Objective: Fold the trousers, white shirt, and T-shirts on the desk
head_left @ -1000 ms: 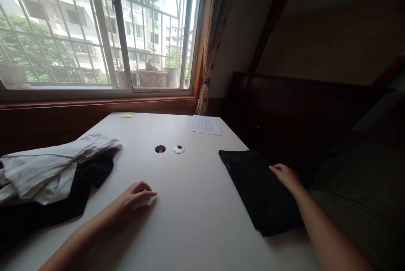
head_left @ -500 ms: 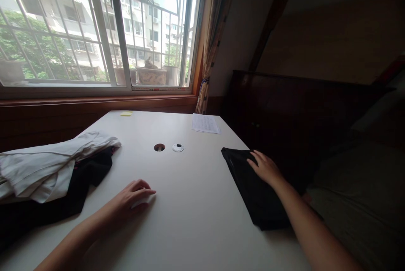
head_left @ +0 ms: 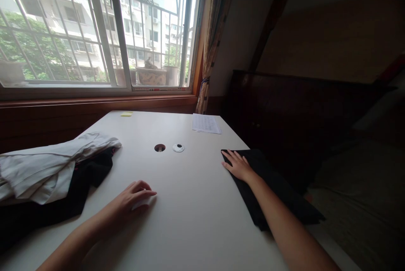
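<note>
white garment [head_left: 47, 167]: cut at left edge | black cloth [head_left: 275, 180]: partly behind right hand [head_left: 238, 167] | paper [head_left: 206, 123]: illegible

Black cloth [head_left: 275, 182], white table [head_left: 186, 203], greyish-white garment [head_left: 41, 174], yellow note [head_left: 126, 114]

Both our left hand [head_left: 134, 196] and right hand [head_left: 238, 166] are totally bare, and the fingers [head_left: 146, 193] look pretty slim. Bare wrists [head_left: 252, 180] too, and same deal with the forearms [head_left: 278, 224], which are uncovered all the way to where our view cuts off. They're kinda slender, narrow at the wrist end and wider toward the bottom edge. Fingernails are too small for us to make out properly.
</note>
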Demonstrator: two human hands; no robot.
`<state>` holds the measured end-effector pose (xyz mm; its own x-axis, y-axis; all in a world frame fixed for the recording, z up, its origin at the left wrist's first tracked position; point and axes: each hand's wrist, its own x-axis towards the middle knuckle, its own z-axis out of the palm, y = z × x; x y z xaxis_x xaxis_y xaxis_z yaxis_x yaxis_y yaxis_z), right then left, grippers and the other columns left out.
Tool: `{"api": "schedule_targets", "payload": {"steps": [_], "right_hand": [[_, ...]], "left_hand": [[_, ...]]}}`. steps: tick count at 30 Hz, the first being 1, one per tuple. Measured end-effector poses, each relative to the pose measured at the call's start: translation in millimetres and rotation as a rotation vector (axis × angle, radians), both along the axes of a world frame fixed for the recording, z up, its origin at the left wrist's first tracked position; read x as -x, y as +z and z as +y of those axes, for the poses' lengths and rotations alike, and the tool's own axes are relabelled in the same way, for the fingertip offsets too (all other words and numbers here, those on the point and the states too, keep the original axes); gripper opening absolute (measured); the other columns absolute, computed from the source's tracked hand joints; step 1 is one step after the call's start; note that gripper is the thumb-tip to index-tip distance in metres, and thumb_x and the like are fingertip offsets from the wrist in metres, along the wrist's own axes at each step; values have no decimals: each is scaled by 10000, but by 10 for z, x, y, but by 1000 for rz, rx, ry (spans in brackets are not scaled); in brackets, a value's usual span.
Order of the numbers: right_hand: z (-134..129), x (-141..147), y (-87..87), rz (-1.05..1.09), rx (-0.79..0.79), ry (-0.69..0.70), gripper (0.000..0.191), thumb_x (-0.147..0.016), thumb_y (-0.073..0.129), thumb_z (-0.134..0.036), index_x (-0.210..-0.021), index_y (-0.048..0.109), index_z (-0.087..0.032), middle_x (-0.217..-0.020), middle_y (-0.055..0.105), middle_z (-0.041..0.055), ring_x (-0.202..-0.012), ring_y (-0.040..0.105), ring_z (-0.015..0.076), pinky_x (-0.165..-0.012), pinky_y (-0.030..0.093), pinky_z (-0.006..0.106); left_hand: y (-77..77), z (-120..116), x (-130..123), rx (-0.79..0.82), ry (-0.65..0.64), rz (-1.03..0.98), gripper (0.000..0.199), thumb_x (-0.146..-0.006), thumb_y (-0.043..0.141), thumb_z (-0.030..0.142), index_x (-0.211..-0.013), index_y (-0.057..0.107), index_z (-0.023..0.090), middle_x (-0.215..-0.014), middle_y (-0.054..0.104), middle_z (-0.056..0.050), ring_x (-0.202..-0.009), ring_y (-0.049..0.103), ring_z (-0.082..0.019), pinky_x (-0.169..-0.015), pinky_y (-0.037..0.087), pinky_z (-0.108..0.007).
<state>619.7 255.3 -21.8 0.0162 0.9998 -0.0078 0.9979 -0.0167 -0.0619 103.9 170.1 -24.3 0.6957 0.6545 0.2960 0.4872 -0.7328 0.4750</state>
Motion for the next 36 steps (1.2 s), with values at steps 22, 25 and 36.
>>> {"api": "schedule_targets", "payload": {"steps": [22, 25, 36], "right_hand": [[179, -872, -49, 93, -1, -422, 682, -1045, 163, -578, -1614, 339, -247, -1724, 184, 77, -1582, 153, 311, -1235, 161, 626], [202, -935, -73, 101, -21, -524, 752, -1024, 113, -626, -1630, 305, -224, -1724, 171, 109, -1573, 166, 350, -1222, 175, 646], [293, -461, 4, 81, -51, -366, 724, -1042, 102, -565, -1614, 338, -188, -1701, 266, 91, -1570, 199, 288, -1240, 215, 564]], "left_hand": [[-49, 20, 17, 25, 18, 1, 355, -1000, 580, 274, -1345, 621, 350, -1237, 607, -84, -1074, 617, -237, -947, 536, -391], [-25, 13, 11, 37, 11, 1, 362, -1008, 570, 262, -1358, 610, 344, -1239, 602, -88, -1076, 613, -233, -954, 530, -390], [17, -10, -7, 33, 22, -3, 338, -1005, 579, 285, -1334, 640, 336, -1239, 616, -97, -1073, 624, -236, -956, 539, -387]]}}
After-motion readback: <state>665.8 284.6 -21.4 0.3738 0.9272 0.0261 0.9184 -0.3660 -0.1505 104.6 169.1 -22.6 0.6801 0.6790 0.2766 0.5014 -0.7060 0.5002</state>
